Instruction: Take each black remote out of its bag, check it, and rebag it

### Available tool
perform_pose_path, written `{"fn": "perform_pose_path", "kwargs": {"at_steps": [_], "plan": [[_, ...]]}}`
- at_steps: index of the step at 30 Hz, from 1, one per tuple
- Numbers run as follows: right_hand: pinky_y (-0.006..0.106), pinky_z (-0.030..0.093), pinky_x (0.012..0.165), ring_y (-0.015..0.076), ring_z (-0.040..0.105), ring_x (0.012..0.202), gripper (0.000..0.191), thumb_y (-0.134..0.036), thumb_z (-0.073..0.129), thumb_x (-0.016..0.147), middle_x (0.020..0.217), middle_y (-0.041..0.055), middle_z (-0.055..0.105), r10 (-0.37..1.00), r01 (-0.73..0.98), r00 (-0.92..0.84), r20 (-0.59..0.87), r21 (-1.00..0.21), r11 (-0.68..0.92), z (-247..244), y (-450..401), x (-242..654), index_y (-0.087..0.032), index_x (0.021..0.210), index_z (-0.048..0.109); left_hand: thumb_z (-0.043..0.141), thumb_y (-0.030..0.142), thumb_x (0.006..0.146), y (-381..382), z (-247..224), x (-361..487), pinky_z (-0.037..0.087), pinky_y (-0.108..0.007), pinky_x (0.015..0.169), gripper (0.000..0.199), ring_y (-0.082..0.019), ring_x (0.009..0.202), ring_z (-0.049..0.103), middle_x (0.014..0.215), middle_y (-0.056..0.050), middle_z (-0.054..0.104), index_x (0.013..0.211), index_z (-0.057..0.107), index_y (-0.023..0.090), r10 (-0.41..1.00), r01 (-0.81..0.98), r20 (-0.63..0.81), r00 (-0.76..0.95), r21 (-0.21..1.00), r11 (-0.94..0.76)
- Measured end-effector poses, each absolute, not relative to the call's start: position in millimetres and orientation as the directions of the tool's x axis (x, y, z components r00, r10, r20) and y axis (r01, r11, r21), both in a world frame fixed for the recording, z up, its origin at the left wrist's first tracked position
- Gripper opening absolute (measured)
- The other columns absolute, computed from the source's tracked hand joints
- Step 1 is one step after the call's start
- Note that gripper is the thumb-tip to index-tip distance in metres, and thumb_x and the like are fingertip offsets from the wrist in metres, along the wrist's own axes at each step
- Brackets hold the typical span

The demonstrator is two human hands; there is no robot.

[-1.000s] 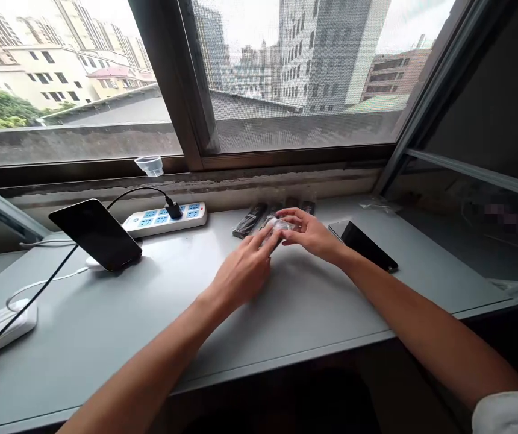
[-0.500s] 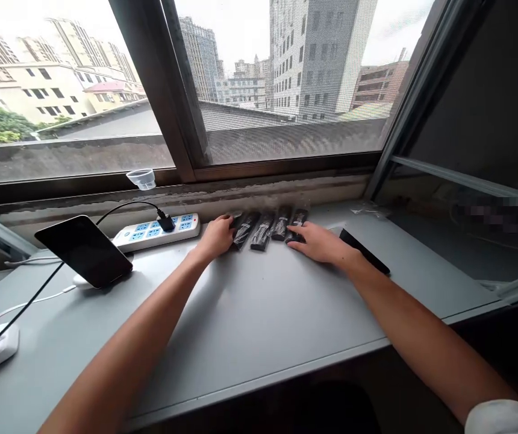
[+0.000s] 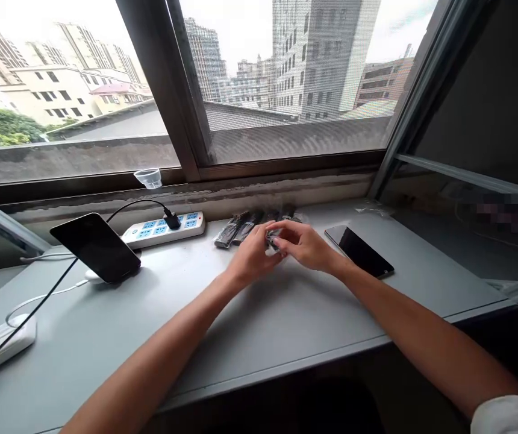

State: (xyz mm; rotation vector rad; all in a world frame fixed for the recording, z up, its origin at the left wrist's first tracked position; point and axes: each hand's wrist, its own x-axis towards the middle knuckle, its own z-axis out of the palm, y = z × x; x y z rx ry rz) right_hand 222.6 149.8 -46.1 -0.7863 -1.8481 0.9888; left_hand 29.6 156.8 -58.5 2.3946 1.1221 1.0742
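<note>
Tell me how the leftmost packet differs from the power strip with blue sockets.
The leftmost packet is black in shiny wrap, while the power strip is white and blue. The power strip looks longer than the leftmost packet. A black plug stands in the power strip; none shows in the leftmost packet. Both lie on the desk.

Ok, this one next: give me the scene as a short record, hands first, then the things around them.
Left hand: at a wrapped item, its grip partly hidden
Right hand: thumb and fingers on the same item
Wrapped item: small, mostly covered by the fingers
Behind hands: dark packets in clear plastic, side by side
Right side: flat black device lying on the table
Left side: dark screen propped at a tilt
Near wall: white power strip, black plug inserted
</note>
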Motion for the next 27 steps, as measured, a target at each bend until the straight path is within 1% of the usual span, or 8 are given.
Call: {"fn": "perform_pose_path", "kwargs": {"at_steps": [4,8,10,13,18,21,23,27], "plan": [[0.027,0.053,0.065,0.0156,0.066,0.075,0.032,-0.039,0.070,0.096,0.088,0.0019,0.071,0.849,-0.111,-0.328,0.414,-0.909,0.401,-38.1,150.7,222.5,-0.022,0.123,0.068,0.074,0.036,0.091,150.8,-49.7,25.5,0.057,-0.031,0.077,0.041,-0.020,0.083,0.070,0.100,-0.005,0.075,0.127,0.066,0.020,0.875,0.504,0.422,0.238,0.716,-0.482],[0.021,0.033,0.037,0.0105,0.049,0.045,0.035,-0.054,0.066,0.097,0.066,-0.0033,0.058,0.990,0.005,-0.075,0.122,-0.992,0.123,-37.2,169.2,245.5,-0.021,0.109,0.063,0.071,0.046,0.094,152.7,-29.8,0.8,0.057,-0.029,0.071,0.059,-0.018,0.076,0.069,0.095,-0.003,0.074,0.147,0.056,0.023,0.895,0.424,0.431,0.112,0.794,-0.436],[0.022,0.037,0.035,0.0129,0.054,0.044,0.043,-0.062,0.061,0.098,0.068,-0.0007,0.062,0.994,0.111,-0.076,-0.079,-0.991,-0.070,-39.7,175.5,253.0,-0.021,0.114,0.058,0.069,0.052,0.096,153.3,-20.8,-11.1,0.060,-0.031,0.075,0.071,-0.018,0.078,0.071,0.098,-0.003,0.074,0.157,0.046,0.024,0.881,0.342,0.463,0.098,0.816,-0.467],[0.029,0.056,0.047,0.0213,0.073,0.062,0.054,-0.065,0.054,0.101,0.087,0.0085,0.073,0.948,-0.029,-0.207,-0.242,-0.967,-0.253,-42.7,175.2,249.9,-0.021,0.130,0.049,0.067,0.060,0.095,152.4,-13.1,-21.4,0.063,-0.035,0.086,0.084,-0.022,0.094,0.074,0.115,-0.006,0.074,0.165,0.036,0.024,0.854,0.234,0.518,0.046,0.826,-0.513],[0.036,0.067,0.079,0.0248,0.080,0.094,0.040,-0.052,0.057,0.104,0.110,0.0122,0.075,0.889,-0.357,-0.415,-0.191,-0.865,-0.353,-42.6,164.9,231.2,-0.021,0.128,0.051,0.060,0.061,0.100,142.5,-9.3,-18.4,0.061,-0.034,0.087,0.067,-0.023,0.102,0.072,0.129,-0.011,0.073,0.153,0.056,0.020,0.828,0.242,0.561,0.019,0.800,-0.548],[0.023,0.064,0.066,0.0185,0.079,0.085,0.028,-0.044,0.061,0.104,0.103,0.0082,0.076,0.843,-0.343,-0.503,-0.188,-0.852,-0.395,-42.8,163.3,230.6,-0.020,0.117,0.062,0.064,0.056,0.099,137.9,-2.1,-14.2,0.059,-0.034,0.090,0.042,-0.024,0.111,0.068,0.133,-0.011,0.071,0.111,0.081,0.019,0.761,0.355,0.647,-0.041,0.722,-0.595],[0.017,0.059,0.056,0.0157,0.077,0.080,0.028,-0.043,0.063,0.103,0.101,0.0076,0.077,0.809,-0.291,-0.555,-0.192,-0.866,-0.405,-43.4,163.8,233.8,-0.019,0.117,0.067,0.068,0.055,0.097,138.5,5.2,-14.3,0.058,-0.035,0.092,0.040,-0.025,0.113,0.066,0.128,-0.009,0.074,0.083,0.080,0.019,0.733,0.373,0.675,-0.088,0.704,-0.604],[0.016,0.057,0.056,0.0138,0.075,0.074,0.031,-0.043,0.067,0.100,0.102,0.0094,0.079,0.789,-0.233,-0.588,-0.178,-0.897,-0.376,-45.2,164.9,238.7,-0.018,0.119,0.070,0.078,0.058,0.088,142.7,17.8,-19.5,0.062,-0.035,0.083,0.042,-0.023,0.099,0.070,0.127,-0.010,0.075,0.098,0.083,0.018,0.822,0.159,0.562,-0.093,0.823,-0.545]]}}
